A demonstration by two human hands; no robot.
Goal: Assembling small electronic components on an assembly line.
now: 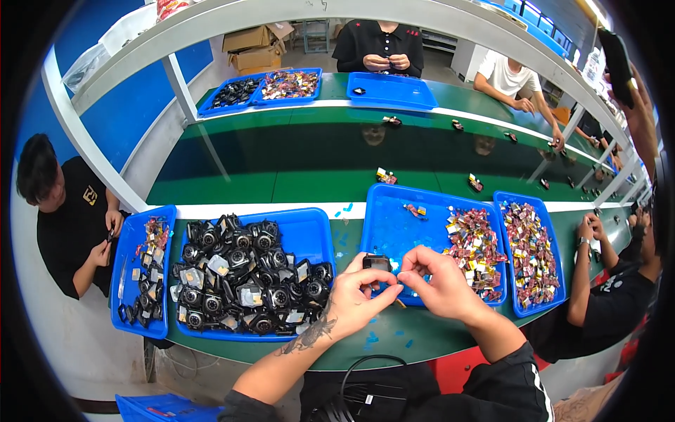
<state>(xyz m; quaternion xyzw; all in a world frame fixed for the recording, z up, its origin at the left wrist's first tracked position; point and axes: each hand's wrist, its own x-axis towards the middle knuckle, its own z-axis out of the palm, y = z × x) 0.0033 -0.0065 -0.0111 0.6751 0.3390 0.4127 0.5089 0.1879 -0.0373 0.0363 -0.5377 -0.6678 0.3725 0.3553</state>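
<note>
My left hand [357, 294] grips a small black device housing [377, 262] with a dark square face, like a watch case. My right hand [441, 283] is close beside it, thumb and forefinger pinched together near the housing's right edge. What sits in that pinch is too small to make out. Both hands are over the near edge of a blue tray [391, 211], which has a heap of small circuit parts [472, 246] with yellow and white pieces at its right side. To the left, many black housings [242, 271] fill another blue tray [309, 228].
A narrow blue tray [170, 219] stands far left and another with circuit parts [531, 253] at right. Small assemblies [475, 183] lie on the green conveyor [316, 158]. Blue film scraps [373, 339] dot the table. A white frame [351, 19] arches overhead. Co-workers sit around.
</note>
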